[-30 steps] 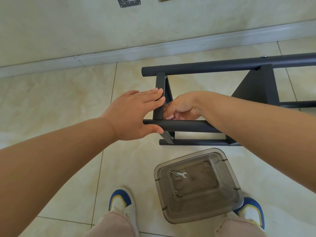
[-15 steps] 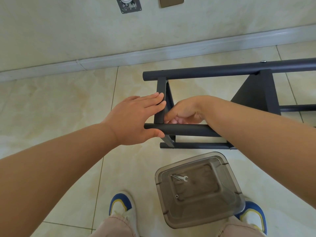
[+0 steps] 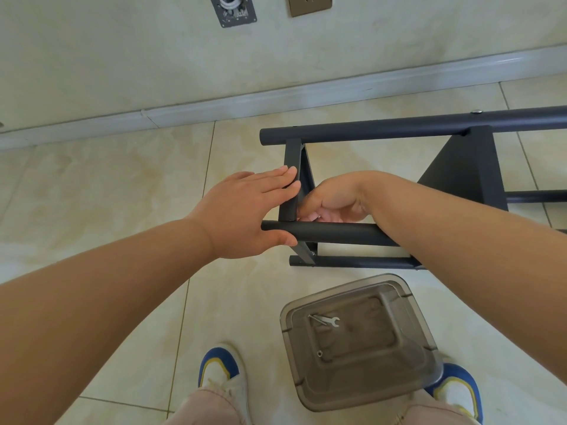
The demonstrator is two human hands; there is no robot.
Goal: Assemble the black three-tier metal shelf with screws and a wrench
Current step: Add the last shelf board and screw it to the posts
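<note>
Beige tile floor by the wall, shelf on its side at 2 o'clock; our left hand clamps the near tube, right hand curls unseen fingers at the joint, probably hand-starting a screw, next the wrench in the tub at 5.

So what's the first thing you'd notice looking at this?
Two bare hands meet in the middle on a black shelf frame lying on its side on the floor: the left hand steadies the near tube, the right hand reaches in behind it. Nearer the feet, a clear tub holds a small wrench.
</note>
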